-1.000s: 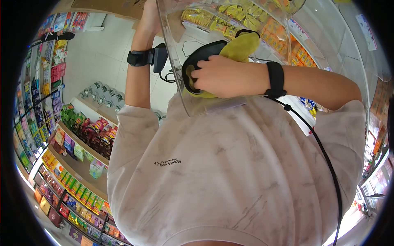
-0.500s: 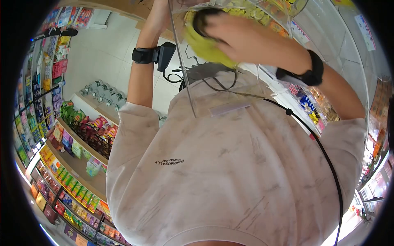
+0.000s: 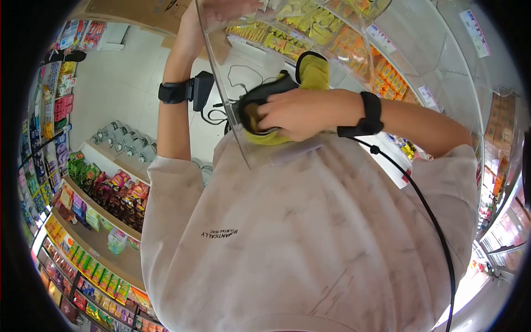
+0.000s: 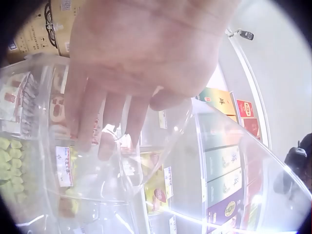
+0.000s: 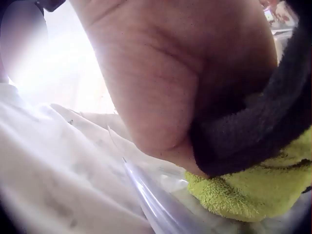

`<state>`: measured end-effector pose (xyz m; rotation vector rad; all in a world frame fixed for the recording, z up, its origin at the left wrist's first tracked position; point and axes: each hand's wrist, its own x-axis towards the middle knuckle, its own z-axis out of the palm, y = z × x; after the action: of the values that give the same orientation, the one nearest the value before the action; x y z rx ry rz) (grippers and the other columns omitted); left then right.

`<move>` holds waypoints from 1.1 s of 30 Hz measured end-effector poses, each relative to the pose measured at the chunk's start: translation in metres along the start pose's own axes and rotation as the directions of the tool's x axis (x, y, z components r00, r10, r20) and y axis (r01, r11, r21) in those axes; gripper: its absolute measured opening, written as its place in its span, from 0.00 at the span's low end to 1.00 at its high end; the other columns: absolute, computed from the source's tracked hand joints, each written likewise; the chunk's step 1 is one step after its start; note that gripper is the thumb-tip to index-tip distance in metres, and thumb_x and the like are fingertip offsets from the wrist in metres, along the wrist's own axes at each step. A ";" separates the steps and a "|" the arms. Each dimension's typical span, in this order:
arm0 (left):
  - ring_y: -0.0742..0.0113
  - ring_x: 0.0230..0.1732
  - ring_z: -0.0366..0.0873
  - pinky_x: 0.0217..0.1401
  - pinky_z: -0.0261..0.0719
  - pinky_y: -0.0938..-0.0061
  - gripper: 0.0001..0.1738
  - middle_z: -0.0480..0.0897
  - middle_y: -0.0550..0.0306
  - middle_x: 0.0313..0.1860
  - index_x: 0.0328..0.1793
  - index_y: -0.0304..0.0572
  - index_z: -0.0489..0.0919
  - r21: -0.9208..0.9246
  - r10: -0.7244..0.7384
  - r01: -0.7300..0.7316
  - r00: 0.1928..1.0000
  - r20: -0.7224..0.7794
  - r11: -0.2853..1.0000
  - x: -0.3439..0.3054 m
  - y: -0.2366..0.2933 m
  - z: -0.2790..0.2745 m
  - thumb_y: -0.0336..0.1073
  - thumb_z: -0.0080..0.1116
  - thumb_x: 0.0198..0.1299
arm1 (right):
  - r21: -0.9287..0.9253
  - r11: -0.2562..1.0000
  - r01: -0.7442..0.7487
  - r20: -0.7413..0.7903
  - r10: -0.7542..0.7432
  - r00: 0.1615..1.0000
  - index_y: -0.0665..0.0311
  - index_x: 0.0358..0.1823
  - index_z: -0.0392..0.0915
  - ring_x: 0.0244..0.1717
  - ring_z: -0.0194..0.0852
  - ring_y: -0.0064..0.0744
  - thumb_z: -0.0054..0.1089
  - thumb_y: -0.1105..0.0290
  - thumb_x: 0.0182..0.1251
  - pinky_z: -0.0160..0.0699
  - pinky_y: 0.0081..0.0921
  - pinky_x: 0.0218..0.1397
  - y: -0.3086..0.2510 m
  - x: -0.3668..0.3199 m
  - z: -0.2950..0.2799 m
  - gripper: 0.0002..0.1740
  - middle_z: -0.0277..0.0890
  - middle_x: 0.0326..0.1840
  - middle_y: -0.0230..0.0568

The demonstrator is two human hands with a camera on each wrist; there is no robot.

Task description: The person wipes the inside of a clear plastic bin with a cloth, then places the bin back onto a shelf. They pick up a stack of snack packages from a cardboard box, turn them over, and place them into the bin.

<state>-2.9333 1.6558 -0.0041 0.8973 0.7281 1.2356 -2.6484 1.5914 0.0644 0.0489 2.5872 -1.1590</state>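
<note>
step: wiping, I think | right hand (image 3: pixel 296 113), mid frame, grip closed on yellow cloth (image 3: pixel 314 72), pressing it on clear box (image 3: pixel 221 55) | left hand (image 4: pixel 141 53), top, grip pinches clear box | next move: needs the clear box held still

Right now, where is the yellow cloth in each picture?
Head: yellow cloth top middle, under the right hand, against the clear bin.
Left wrist: not in it; only the left hand on the clear bin.
Right wrist: bottom right, under the right hand.
Shared landmark: the clear bin's wall.
</note>
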 end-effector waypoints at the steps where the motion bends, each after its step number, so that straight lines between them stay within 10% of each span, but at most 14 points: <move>1: 0.52 0.63 0.79 0.71 0.73 0.61 0.35 0.81 0.42 0.63 0.67 0.28 0.74 0.076 0.042 -0.044 0.999 0.033 0.996 -0.002 0.002 -0.001 0.56 0.36 0.79 | -0.028 0.999 -0.044 0.008 0.044 0.999 0.63 0.49 0.82 0.53 0.74 0.48 0.61 0.72 0.57 0.79 0.45 0.52 0.007 -0.014 -0.001 0.16 0.75 0.46 0.43; 5: 0.58 0.59 0.82 0.68 0.75 0.62 0.35 0.84 0.49 0.58 0.67 0.30 0.76 0.312 0.090 0.008 0.950 -0.300 0.950 -0.009 0.007 0.029 0.56 0.32 0.81 | -0.219 0.960 -0.172 0.040 0.185 0.982 0.61 0.46 0.83 0.51 0.78 0.47 0.62 0.72 0.56 0.79 0.44 0.48 0.029 -0.071 -0.012 0.15 0.78 0.45 0.43; 13: 0.66 0.60 0.79 0.69 0.71 0.71 0.30 0.83 0.54 0.60 0.67 0.35 0.76 0.266 0.065 0.016 0.954 -0.294 0.964 -0.002 0.013 0.045 0.53 0.36 0.80 | -0.612 0.786 -0.090 -0.400 -0.209 0.893 0.56 0.41 0.82 0.49 0.73 0.37 0.60 0.73 0.56 0.71 0.33 0.50 -0.023 -0.003 -0.100 0.11 0.76 0.42 0.34; 14: 0.60 0.59 0.79 0.71 0.71 0.67 0.37 0.84 0.48 0.59 0.62 0.25 0.80 0.246 0.065 -0.054 0.997 -0.034 0.968 0.006 0.014 0.042 0.54 0.28 0.80 | -0.636 0.769 -0.067 -0.342 -0.204 0.917 0.57 0.44 0.82 0.51 0.73 0.37 0.61 0.74 0.55 0.71 0.33 0.52 -0.023 0.007 -0.106 0.14 0.76 0.43 0.34; 19: 0.66 0.62 0.79 0.71 0.68 0.72 0.32 0.85 0.52 0.60 0.62 0.32 0.81 0.274 0.034 -0.014 0.997 -0.068 0.962 0.002 0.031 0.054 0.51 0.33 0.80 | -0.678 0.735 -0.001 -0.212 -0.194 0.958 0.57 0.50 0.82 0.55 0.73 0.38 0.65 0.75 0.52 0.73 0.33 0.59 0.030 0.022 -0.123 0.20 0.76 0.47 0.36; 25: 0.61 0.60 0.80 0.71 0.69 0.71 0.31 0.84 0.50 0.61 0.63 0.31 0.80 0.489 0.222 -0.010 0.900 -0.377 0.872 -0.008 0.029 0.063 0.52 0.36 0.80 | -0.778 0.583 -0.234 -0.186 0.142 0.972 0.56 0.53 0.82 0.59 0.73 0.36 0.67 0.77 0.48 0.74 0.31 0.59 0.047 -0.033 -0.132 0.26 0.77 0.54 0.35; 28: 0.63 0.69 0.70 0.75 0.62 0.71 0.31 0.75 0.51 0.70 0.70 0.33 0.74 0.440 0.033 0.068 0.975 -0.219 0.896 -0.014 0.054 0.066 0.54 0.39 0.79 | -0.739 0.622 -0.260 -0.252 0.104 0.962 0.59 0.50 0.82 0.56 0.73 0.36 0.68 0.78 0.46 0.75 0.32 0.55 0.040 -0.051 -0.129 0.24 0.77 0.49 0.36; 33: 0.69 0.63 0.71 0.69 0.66 0.73 0.27 0.77 0.57 0.62 0.67 0.36 0.74 0.434 0.111 0.037 0.944 -0.310 0.900 -0.003 0.026 0.056 0.52 0.41 0.79 | -0.599 0.737 -0.313 -0.169 0.267 0.949 0.64 0.45 0.83 0.53 0.72 0.43 0.64 0.78 0.48 0.78 0.38 0.49 0.044 -0.069 -0.086 0.18 0.77 0.45 0.39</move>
<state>-2.8983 1.6455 0.0456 1.0827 1.2990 1.2956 -2.5983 1.6910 0.1065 0.3414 2.7574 -0.1594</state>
